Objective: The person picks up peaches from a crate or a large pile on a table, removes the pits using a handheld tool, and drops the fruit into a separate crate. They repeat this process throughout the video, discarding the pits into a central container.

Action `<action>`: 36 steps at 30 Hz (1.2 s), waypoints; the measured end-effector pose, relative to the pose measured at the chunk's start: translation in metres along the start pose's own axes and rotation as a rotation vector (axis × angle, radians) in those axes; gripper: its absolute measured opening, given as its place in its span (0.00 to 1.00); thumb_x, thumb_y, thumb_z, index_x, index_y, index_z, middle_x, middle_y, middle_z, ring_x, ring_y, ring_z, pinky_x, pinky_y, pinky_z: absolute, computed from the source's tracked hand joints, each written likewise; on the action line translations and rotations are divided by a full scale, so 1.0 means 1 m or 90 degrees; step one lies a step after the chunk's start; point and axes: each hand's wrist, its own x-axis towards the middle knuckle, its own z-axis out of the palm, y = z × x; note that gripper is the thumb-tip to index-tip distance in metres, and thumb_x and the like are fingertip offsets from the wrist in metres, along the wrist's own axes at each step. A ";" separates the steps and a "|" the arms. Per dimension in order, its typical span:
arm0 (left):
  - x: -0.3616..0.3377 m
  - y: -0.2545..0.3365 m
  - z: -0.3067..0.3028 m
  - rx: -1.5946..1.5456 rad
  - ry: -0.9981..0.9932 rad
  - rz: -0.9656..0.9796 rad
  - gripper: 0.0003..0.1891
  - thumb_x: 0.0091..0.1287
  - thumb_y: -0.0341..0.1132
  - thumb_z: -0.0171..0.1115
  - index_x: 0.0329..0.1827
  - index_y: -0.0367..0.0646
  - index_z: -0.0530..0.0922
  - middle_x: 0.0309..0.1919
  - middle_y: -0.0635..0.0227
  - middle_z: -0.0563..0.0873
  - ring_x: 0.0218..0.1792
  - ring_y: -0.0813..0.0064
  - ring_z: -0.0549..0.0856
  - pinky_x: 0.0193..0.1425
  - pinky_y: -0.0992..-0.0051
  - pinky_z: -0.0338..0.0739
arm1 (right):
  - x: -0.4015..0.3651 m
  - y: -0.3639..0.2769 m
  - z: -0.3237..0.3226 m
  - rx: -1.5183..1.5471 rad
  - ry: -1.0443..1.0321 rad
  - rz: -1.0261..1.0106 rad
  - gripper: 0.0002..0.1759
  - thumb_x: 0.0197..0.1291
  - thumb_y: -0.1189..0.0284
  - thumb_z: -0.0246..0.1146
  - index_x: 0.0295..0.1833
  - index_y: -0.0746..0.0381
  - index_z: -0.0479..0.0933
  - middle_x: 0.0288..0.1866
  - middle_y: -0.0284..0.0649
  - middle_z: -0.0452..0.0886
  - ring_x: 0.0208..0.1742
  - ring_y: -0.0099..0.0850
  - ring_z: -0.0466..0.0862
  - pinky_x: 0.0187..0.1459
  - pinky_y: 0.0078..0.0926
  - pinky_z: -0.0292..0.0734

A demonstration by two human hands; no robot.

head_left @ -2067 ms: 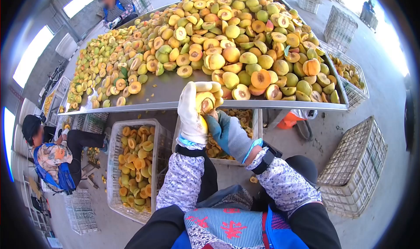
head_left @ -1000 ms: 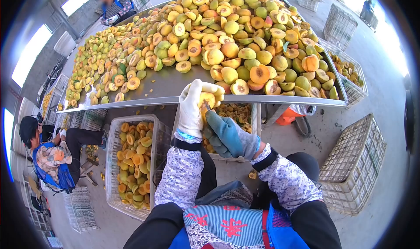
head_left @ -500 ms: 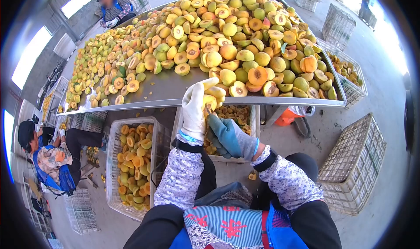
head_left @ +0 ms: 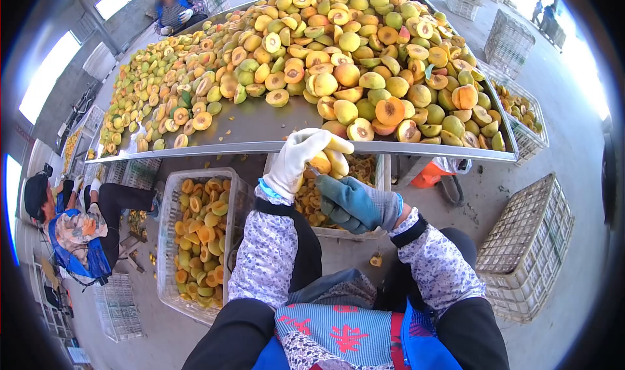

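Note:
My left hand (head_left: pixel 301 156), in a white glove with yellow fingertips, is closed around a yellow peach half (head_left: pixel 318 162) just in front of the metal table's (head_left: pixel 257 124) near edge. My right hand (head_left: pixel 351 204), in a teal and grey glove, grips a thin metal tool (head_left: pixel 314 170). Its tip meets the fruit, while the handle is hidden inside my fist. Beneath both hands stands a crate (head_left: pixel 384 182) of peach pieces, partly covered by my gloves. Heaped over the table are many cut peaches (head_left: pixel 348 77), some with cut faces showing.
A white crate (head_left: pixel 166 240) of peach halves stands left of my legs. Stacked crates (head_left: pixel 527 246) are on the right, and another filled crate (head_left: pixel 537 139) sits beyond the table's right edge. One person (head_left: pixel 78 227) sits at left; another (head_left: pixel 176 9) is across the table.
Both hands have shifted slightly right, with the left fingers now more level over the peach half. The tool stays against the fruit. The view has shifted a little.

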 end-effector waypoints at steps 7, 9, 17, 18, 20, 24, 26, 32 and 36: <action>-0.001 -0.010 0.006 -0.287 0.278 0.063 0.27 0.81 0.51 0.48 0.56 0.32 0.82 0.33 0.60 0.87 0.29 0.66 0.86 0.32 0.70 0.83 | 0.021 0.002 0.012 0.015 0.051 -0.072 0.30 0.77 0.43 0.48 0.28 0.52 0.71 0.16 0.27 0.66 0.12 0.19 0.62 0.13 0.19 0.55; -0.012 -0.012 -0.004 -0.286 0.349 0.066 0.27 0.79 0.52 0.50 0.58 0.34 0.82 0.34 0.61 0.87 0.30 0.66 0.86 0.33 0.68 0.84 | 0.032 0.015 0.006 -0.165 0.137 -0.172 0.31 0.77 0.46 0.52 0.33 0.61 0.78 0.21 0.38 0.75 0.20 0.31 0.77 0.24 0.31 0.73; -0.091 0.000 -0.086 -0.305 0.463 0.125 0.26 0.80 0.52 0.46 0.62 0.41 0.82 0.42 0.67 0.91 0.39 0.70 0.89 0.41 0.68 0.89 | 0.054 0.047 -0.006 -0.402 0.301 -0.295 0.29 0.75 0.49 0.57 0.49 0.68 0.83 0.36 0.49 0.87 0.38 0.47 0.87 0.45 0.42 0.81; -0.084 0.002 -0.068 -0.273 0.467 0.130 0.27 0.81 0.52 0.46 0.63 0.38 0.81 0.43 0.63 0.91 0.40 0.69 0.89 0.43 0.68 0.89 | 0.057 0.040 0.007 -0.283 0.237 -0.325 0.30 0.75 0.48 0.56 0.48 0.68 0.83 0.34 0.45 0.86 0.35 0.42 0.85 0.43 0.40 0.81; -0.066 0.004 -0.042 -0.243 0.414 0.141 0.27 0.82 0.51 0.45 0.65 0.36 0.79 0.43 0.61 0.90 0.41 0.66 0.88 0.45 0.67 0.87 | 0.048 0.019 0.025 -0.097 0.112 -0.231 0.34 0.75 0.43 0.54 0.44 0.69 0.81 0.27 0.33 0.78 0.29 0.25 0.73 0.34 0.31 0.76; -0.037 0.014 -0.001 -0.228 0.337 0.120 0.27 0.82 0.48 0.44 0.65 0.32 0.78 0.44 0.58 0.88 0.42 0.65 0.88 0.46 0.68 0.86 | 0.048 0.016 0.029 -0.139 0.143 -0.345 0.33 0.75 0.44 0.55 0.43 0.69 0.80 0.26 0.36 0.78 0.30 0.24 0.73 0.34 0.30 0.75; -0.030 0.014 0.007 -0.208 0.342 0.133 0.27 0.82 0.48 0.45 0.65 0.32 0.78 0.44 0.58 0.88 0.43 0.65 0.87 0.46 0.68 0.86 | 0.045 0.016 0.027 -0.135 0.178 -0.419 0.32 0.76 0.46 0.56 0.47 0.70 0.81 0.28 0.38 0.81 0.31 0.25 0.74 0.37 0.30 0.76; -0.021 0.017 0.025 -0.168 0.360 0.152 0.26 0.81 0.48 0.47 0.65 0.33 0.78 0.42 0.59 0.88 0.41 0.65 0.87 0.47 0.67 0.87 | 0.037 0.021 0.023 -0.123 0.213 -0.467 0.30 0.77 0.49 0.55 0.50 0.70 0.81 0.31 0.37 0.83 0.34 0.23 0.76 0.40 0.30 0.77; -0.017 0.013 0.023 -0.172 0.338 0.163 0.26 0.81 0.48 0.46 0.64 0.33 0.78 0.40 0.61 0.87 0.38 0.65 0.87 0.46 0.67 0.87 | 0.015 0.007 0.020 -0.045 0.105 -0.245 0.30 0.77 0.48 0.56 0.49 0.70 0.81 0.31 0.33 0.83 0.32 0.23 0.77 0.38 0.31 0.77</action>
